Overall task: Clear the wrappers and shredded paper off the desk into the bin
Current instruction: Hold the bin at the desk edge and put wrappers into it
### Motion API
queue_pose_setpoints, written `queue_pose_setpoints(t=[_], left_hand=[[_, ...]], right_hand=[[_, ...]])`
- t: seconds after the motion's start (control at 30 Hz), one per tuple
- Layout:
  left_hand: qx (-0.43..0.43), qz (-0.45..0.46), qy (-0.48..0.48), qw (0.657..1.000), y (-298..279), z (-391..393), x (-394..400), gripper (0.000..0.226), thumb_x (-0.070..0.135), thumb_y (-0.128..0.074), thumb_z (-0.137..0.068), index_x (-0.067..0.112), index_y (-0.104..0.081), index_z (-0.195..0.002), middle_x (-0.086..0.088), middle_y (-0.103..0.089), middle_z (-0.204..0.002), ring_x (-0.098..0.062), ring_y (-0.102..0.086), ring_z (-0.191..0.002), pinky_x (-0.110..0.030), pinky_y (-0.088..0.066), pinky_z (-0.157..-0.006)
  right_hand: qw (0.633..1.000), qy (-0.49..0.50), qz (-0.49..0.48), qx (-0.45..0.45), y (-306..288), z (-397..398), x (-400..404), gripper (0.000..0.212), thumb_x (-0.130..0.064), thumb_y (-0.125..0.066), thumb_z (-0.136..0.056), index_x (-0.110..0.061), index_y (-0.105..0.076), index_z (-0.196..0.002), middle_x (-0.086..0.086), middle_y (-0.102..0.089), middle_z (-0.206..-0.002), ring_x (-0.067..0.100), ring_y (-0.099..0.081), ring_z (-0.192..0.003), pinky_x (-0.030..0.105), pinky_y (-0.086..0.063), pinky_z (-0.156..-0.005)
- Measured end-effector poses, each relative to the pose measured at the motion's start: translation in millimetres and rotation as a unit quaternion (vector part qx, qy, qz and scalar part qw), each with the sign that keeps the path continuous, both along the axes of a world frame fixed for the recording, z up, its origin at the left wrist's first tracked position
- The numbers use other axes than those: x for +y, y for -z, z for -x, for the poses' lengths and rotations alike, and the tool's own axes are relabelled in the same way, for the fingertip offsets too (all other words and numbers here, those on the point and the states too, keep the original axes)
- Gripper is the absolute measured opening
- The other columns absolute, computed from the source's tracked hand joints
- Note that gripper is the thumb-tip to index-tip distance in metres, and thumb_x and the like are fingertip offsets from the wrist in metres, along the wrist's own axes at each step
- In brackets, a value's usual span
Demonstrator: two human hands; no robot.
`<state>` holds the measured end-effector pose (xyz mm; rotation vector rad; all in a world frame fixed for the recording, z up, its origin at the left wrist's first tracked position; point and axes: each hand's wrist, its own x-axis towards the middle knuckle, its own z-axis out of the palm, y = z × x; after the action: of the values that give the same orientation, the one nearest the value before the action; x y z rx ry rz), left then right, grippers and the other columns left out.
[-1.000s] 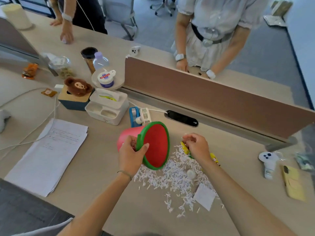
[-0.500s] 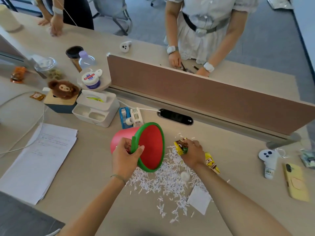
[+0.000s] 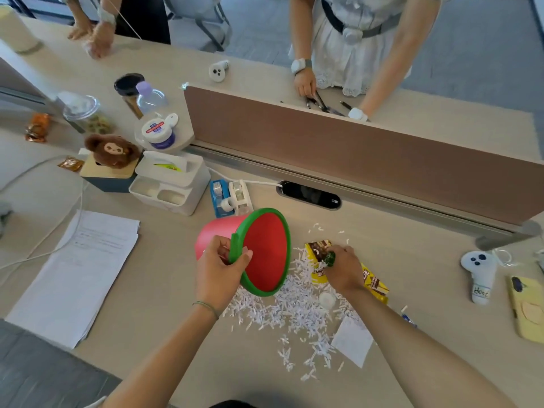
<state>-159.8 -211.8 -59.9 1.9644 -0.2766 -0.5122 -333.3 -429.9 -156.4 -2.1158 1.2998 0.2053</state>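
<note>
We read "Hoec" on the white tag (image 3: 480, 290). Our left hand (image 3: 218, 270) grips the tilted bin (image 3: 259, 251); our right hand (image 3: 344, 269) now clutches the yellow wrapper (image 3: 319, 260), lifted since before.

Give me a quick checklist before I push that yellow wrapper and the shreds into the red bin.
1. Bin held: ok. The left hand grips the green rim of the red bin.
2. Bin mouth faces the mess: ok. It is tipped on its side, open toward the shredded paper.
3. Grip on the wrapper: ok. The right hand pinches the yellow wrapper by its near end.
4. Path to the bin: ok. Only shreds lie between wrapper and rim.
5. Second wrapper: not ok. Another yellow wrapper lies partly under the right wrist, not gripped.
6. White paper square: not ok. It lies at the near edge of the shreds, untouched.
</note>
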Motion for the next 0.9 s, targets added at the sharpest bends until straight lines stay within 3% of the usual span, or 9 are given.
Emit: queue_pose_setpoints(t=[0.13,0.27,0.37,0.47,0.6,0.73,0.8,0.9], left_hand=[[0.004,-0.002,-0.007,1.0,1.0,1.6,2.5,0.037,0.034,-0.089,-0.079,0.017,-0.056,-0.081,0.003,-0.054,-0.071,-0.016,-0.049,-0.065,-0.061,-0.053,-0.068],[0.005,0.012,-0.014,1.0,-0.3,1.9,9.1,0.039,0.036,-0.089,-0.079,0.016,-0.056,-0.082,-0.013,-0.057,-0.076,-0.017,-0.049,-0.066,-0.06,-0.053,-0.069],[0.011,0.02,-0.02,1.0,-2.8,1.8,11.3,0.04,0.034,-0.089,-0.079,0.014,-0.055,-0.082,-0.011,-0.054,-0.073,-0.018,-0.047,-0.065,-0.06,-0.052,-0.067],[0.018,0.024,-0.022,0.999,-5.5,1.5,12.7,0.038,0.033,-0.089,-0.078,0.022,-0.053,-0.078,-0.002,-0.052,-0.071,-0.018,-0.047,-0.064,-0.06,-0.052,-0.065],[0.023,0.019,-0.025,0.999,-9.9,2.1,17.2,0.034,0.039,-0.088,-0.077,0.027,-0.056,-0.08,-0.011,-0.065,-0.078,-0.038,-0.062,-0.073,-0.06,-0.057,-0.068],[0.027,0.026,-0.024,0.999,-13.2,-0.3,20.1,0.033,0.04,-0.086,-0.071,0.028,-0.056,-0.079,-0.003,-0.061,-0.072,-0.022,-0.056,-0.065,-0.059,-0.055,-0.07],[0.027,0.02,-0.027,0.999,-13.5,-0.7,20.5,0.03,0.025,-0.086,-0.079,0.02,-0.057,-0.082,-0.001,-0.06,-0.072,-0.015,-0.056,-0.064,-0.058,-0.056,-0.07],[0.024,0.022,-0.036,0.999,-13.5,-0.9,19.1,0.03,0.016,-0.084,-0.083,0.017,-0.055,-0.08,0.006,-0.055,-0.066,-0.002,-0.051,-0.055,-0.047,-0.054,-0.063]], right_hand=[[0.994,0.065,-0.03,-0.08,-25.0,-2.8,2.1,0.051,-0.007,-0.069,-0.078,-0.021,-0.064,-0.126,0.007,-0.064,-0.12,0.027,-0.063,-0.103,0.03,-0.049,-0.078],[0.978,0.109,-0.058,-0.171,-63.3,-16.2,14.7,0.048,-0.004,-0.071,-0.082,-0.023,-0.064,-0.125,-0.001,-0.067,-0.109,0.006,-0.062,-0.071,0.022,-0.051,-0.06],[0.967,0.095,-0.071,-0.226,-89.1,-37.1,33.3,0.049,-0.009,-0.073,-0.08,-0.027,-0.064,-0.125,-0.005,-0.067,-0.11,0.015,-0.066,-0.089,0.036,-0.058,-0.075],[0.965,0.054,-0.091,-0.241,-106.0,-64.3,54.8,0.048,-0.021,-0.078,-0.08,-0.031,-0.061,-0.123,-0.015,-0.062,-0.102,0.011,-0.063,-0.096,0.029,-0.053,-0.074],[0.973,-0.009,-0.103,-0.205,-110.0,-96.5,81.9,0.061,-0.029,-0.082,-0.079,-0.024,-0.06,-0.135,-0.003,-0.068,-0.123,0.017,-0.063,-0.115,0.029,-0.052,-0.092],[0.979,-0.048,-0.132,-0.148,-108.2,-112.5,91.9,0.082,-0.048,-0.082,-0.077,-0.019,-0.049,-0.147,-0.002,-0.064,-0.136,0.019,-0.059,-0.126,0.031,-0.046,-0.102],[0.976,-0.026,-0.137,-0.167,-109.9,-110.5,87.8,0.066,-0.043,-0.077,-0.083,-0.021,-0.055,-0.141,-0.002,-0.068,-0.129,0.017,-0.064,-0.117,0.031,-0.05,-0.097],[0.979,0.027,-0.086,-0.184,-108.5,-93.4,64.1,0.022,-0.025,-0.061,-0.091,-0.029,-0.073,-0.11,-0.009,-0.074,-0.105,0.014,-0.071,-0.09,0.03,-0.057,-0.075]])
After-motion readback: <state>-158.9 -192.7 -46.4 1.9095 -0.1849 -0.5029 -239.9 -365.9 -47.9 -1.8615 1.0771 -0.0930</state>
